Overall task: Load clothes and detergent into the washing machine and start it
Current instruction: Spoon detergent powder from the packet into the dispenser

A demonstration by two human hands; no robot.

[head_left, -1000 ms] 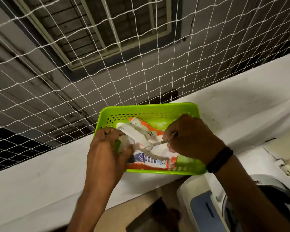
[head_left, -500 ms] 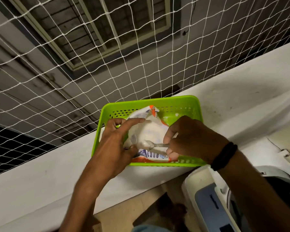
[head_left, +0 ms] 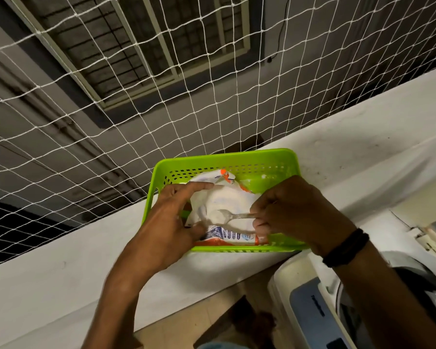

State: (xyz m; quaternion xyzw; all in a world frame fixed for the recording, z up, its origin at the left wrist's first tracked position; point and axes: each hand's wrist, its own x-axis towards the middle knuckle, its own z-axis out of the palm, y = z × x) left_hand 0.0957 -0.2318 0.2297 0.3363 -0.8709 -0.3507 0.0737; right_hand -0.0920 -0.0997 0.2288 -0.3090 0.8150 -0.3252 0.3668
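A white and orange detergent packet [head_left: 230,201] lies open in a green plastic basket [head_left: 267,157] on a white ledge. My left hand [head_left: 173,220] holds the packet's mouth wide, index finger on its upper edge and thumb on its lower edge. My right hand [head_left: 292,210] pinches the handle of a small metal spoon [head_left: 228,216], whose bowl sits in the white powder inside the packet. The washing machine [head_left: 310,316] shows at the lower right, below the ledge.
A white net [head_left: 161,96] stretches behind the ledge [head_left: 363,152], with a grilled window beyond it. A dark wristband circles my right wrist. Brown floor shows below, between the ledge and the machine.
The folded packet top was opened by my left hand. The spoon went from above the packet down into the powder. The view shifted slightly.
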